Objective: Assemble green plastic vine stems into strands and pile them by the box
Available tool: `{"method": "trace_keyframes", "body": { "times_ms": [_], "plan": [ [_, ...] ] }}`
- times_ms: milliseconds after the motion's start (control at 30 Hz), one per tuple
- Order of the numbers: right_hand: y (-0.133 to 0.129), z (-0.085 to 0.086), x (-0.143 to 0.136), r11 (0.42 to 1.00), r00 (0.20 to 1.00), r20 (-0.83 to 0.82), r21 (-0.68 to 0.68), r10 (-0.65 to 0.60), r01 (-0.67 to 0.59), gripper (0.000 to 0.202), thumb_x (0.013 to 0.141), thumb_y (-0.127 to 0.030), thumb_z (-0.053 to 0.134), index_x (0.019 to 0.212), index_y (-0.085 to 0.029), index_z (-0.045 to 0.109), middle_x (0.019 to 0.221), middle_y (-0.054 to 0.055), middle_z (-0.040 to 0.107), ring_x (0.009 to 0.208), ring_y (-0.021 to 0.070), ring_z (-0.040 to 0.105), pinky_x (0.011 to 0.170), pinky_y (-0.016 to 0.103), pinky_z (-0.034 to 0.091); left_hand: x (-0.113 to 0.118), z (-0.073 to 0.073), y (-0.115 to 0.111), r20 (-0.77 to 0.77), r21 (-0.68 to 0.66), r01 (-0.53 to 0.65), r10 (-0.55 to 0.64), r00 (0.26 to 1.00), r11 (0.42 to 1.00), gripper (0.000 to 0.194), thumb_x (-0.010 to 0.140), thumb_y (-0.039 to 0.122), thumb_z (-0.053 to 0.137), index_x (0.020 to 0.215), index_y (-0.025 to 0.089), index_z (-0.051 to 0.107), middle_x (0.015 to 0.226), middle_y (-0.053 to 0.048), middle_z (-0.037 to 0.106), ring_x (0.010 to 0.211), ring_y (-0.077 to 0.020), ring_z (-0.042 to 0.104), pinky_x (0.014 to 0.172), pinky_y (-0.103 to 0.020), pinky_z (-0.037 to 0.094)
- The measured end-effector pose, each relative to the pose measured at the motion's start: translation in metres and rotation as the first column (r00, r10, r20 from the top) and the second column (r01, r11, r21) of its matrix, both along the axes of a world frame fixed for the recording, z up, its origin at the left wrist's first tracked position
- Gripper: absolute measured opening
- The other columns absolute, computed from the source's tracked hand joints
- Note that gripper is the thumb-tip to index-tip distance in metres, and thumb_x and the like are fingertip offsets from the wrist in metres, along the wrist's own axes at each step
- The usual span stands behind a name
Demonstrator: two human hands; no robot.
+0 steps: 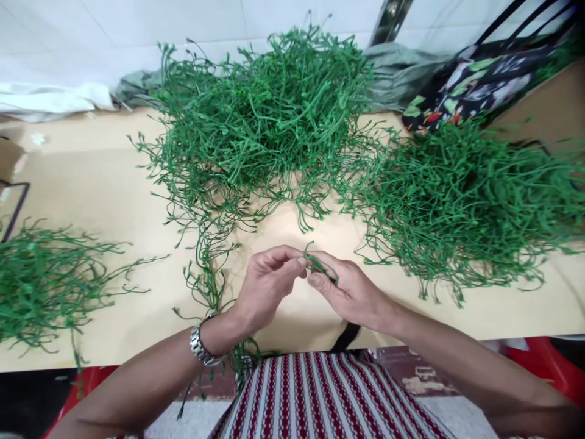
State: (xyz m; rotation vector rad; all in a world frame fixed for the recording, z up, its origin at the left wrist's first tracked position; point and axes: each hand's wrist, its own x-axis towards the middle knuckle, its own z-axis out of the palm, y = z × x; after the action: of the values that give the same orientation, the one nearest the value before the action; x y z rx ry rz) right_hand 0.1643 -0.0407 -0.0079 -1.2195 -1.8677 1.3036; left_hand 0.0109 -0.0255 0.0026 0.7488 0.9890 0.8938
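Observation:
Both hands meet over the front middle of the table, working on a small green artificial plant stem [317, 266]. My left hand [269, 280], with a metal watch on its wrist, has thumb and forefinger pinched together at the stem's left side. Between the thumb and fingers of my right hand [354, 289] lies the stem's right part, partly hidden. A big heap of similar thin green stems [265, 116] rises beyond the hands. Some loose stems [208, 274] trail from it down beside my left forearm and over the table edge.
A second stem heap [466, 195] covers the table's right side, and a smaller pile [41, 280] lies at the left. Behind are a floral cloth bag [475, 91], a cardboard box [548, 107], grey-green sheeting [402, 73] and a white cloth [55, 99] along the tiled wall.

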Motion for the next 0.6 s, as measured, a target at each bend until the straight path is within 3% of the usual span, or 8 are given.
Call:
{"method": "trace_keyframes", "body": {
  "times_ms": [133,367,467,533,600],
  "plan": [
    [0.0,0.004,0.0,0.999,0.997,0.079,0.04,0.016,-0.02,0.027,0.091,-0.035,0.035,0.076,-0.016,0.046,0.059,-0.004,0.04,0.052,0.0071,0.035,0.05,0.021,0.029,0.001,0.001,-0.004,0.107,0.014,-0.097,0.095,0.99,0.995,0.01,0.067,0.022,0.068,0.067,0.014,0.061,0.052,0.005,0.047,0.038,-0.0017,0.03,0.038,-0.018,0.02],
    [0.0,-0.001,-0.004,0.991,0.975,-0.219,-0.114,0.045,-0.071,0.037,0.092,-0.042,0.031,0.072,-0.015,0.047,0.063,-0.001,0.044,0.058,0.0077,0.041,0.054,0.02,0.034,0.002,0.011,-0.004,0.254,-0.151,-0.063,0.1,0.962,0.987,0.008,0.067,0.017,0.064,0.066,0.014,0.057,0.068,0.002,0.057,0.037,-0.0006,0.033,0.039,-0.017,0.024],
    [-0.001,-0.001,-0.006,0.99,0.952,-0.304,-0.114,0.046,-0.084,0.038,0.091,-0.044,0.032,0.068,-0.016,0.044,0.062,-0.001,0.042,0.055,0.0072,0.039,0.051,0.02,0.033,0.004,0.012,-0.005,0.298,-0.245,-0.023,0.098,0.949,0.969,0.011,0.068,0.017,0.061,0.065,0.014,0.051,0.071,0.002,0.058,0.036,-0.0006,0.031,0.037,-0.016,0.022],
    [-0.005,-0.001,-0.007,0.99,0.945,-0.313,-0.062,0.099,-0.124,0.037,0.091,-0.042,0.032,0.066,-0.017,0.042,0.058,-0.003,0.039,0.051,0.0067,0.036,0.048,0.019,0.031,0.002,0.018,-0.005,0.319,-0.302,-0.003,0.104,0.942,0.953,0.013,0.07,0.016,0.058,0.063,0.015,0.047,0.06,0.004,0.051,0.035,-0.0014,0.024,0.035,-0.016,0.019],
    [-0.01,-0.001,-0.005,0.973,0.93,-0.288,0.04,0.23,-0.228,0.035,0.091,-0.038,0.033,0.064,-0.017,0.04,0.054,-0.004,0.035,0.047,0.0061,0.033,0.044,0.019,0.028,-0.004,0.028,-0.002,0.334,-0.313,-0.058,0.167,0.928,0.948,0.015,0.072,0.013,0.054,0.061,0.015,0.044,0.048,0.007,0.036,0.036,-0.0026,0.017,0.034,-0.015,0.017]
  ]
}}
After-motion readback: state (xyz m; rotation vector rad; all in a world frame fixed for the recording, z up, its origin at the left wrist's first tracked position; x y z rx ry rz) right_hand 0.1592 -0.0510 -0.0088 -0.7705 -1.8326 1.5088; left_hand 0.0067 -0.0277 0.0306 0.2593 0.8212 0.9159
